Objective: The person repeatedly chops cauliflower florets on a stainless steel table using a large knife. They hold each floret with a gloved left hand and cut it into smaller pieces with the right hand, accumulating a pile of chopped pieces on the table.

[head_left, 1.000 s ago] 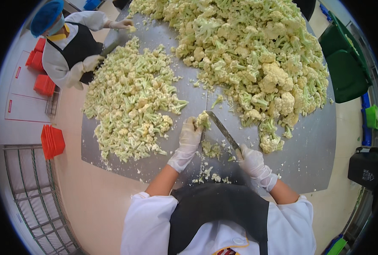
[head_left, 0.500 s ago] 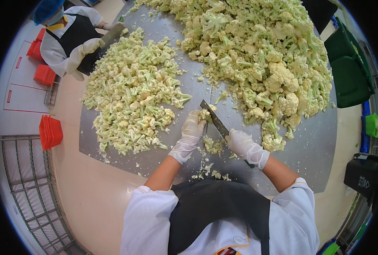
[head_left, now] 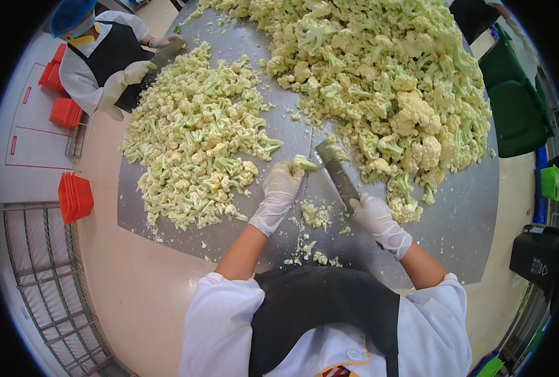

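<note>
In a translucent glove, my left hand point(head_left: 281, 188) is closed on a pale green cauliflower piece point(head_left: 304, 163). My right hand point(head_left: 374, 215), gloved the same way, grips the handle of a broad knife point(head_left: 337, 174). The blade stands tilted to the right of the held piece, apart from it. Beneath and between my hands, small cauliflower bits point(head_left: 316, 215) lie on the metal table point(head_left: 286, 135). A heap of small cut florets point(head_left: 191, 138) spreads to the left of my left hand. Beyond the knife rises a larger pile of cauliflower point(head_left: 380, 81).
At the far left, a co-worker point(head_left: 106, 60) in a blue cap and dark apron holds a knife point(head_left: 166, 54) beside the cut florets. Red stacked baskets point(head_left: 75, 196) stand left of the table. A green bin point(head_left: 517, 110) and a dark bin point(head_left: 536, 254) are on the right.
My right hand has moved the knife to the right, away from the cauliflower piece. My left hand has turned slightly, keeping its hold. Another person's sleeve appears at the top right.
</note>
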`<state>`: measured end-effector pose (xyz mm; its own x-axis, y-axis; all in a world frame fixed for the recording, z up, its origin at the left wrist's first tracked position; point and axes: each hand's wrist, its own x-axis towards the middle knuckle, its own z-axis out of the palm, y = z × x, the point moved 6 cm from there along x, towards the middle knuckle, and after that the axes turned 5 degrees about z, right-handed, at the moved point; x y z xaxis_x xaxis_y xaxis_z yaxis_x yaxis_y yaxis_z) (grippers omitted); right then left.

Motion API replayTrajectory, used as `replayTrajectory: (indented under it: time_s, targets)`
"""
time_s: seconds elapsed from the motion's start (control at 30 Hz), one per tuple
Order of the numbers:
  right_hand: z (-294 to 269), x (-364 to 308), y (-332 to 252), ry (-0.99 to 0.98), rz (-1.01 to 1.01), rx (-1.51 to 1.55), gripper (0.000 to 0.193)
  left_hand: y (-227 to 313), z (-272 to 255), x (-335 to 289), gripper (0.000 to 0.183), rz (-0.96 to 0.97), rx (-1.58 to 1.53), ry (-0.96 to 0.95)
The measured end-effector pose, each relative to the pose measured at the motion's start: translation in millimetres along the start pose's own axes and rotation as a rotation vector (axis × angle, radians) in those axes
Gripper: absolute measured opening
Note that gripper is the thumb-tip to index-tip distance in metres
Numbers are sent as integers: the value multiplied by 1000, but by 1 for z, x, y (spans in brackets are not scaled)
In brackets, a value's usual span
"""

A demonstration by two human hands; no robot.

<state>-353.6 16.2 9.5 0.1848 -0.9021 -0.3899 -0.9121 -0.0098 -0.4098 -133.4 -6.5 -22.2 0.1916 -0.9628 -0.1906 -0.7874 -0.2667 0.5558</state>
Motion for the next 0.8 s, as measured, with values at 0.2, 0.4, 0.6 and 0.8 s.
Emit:
replayTrajectory:
  time_s: [0.2, 0.4, 0.6, 0.8]
  targets:
    - [-20, -11, 20, 123, 39, -23, 26, 8, 15, -23, 12, 334, -451, 129]
    - [-13, -38, 10, 7, -62, -35, 24, 17, 36, -28, 15, 319, -231, 152]
    - [-3, -38, 8, -116, -56, -151, 23, 31, 27, -27, 15, 486, -110, 139]
    - [5, -9, -6, -123, -110, -25, 25, 37, 25, -26, 15, 571, -34, 136]
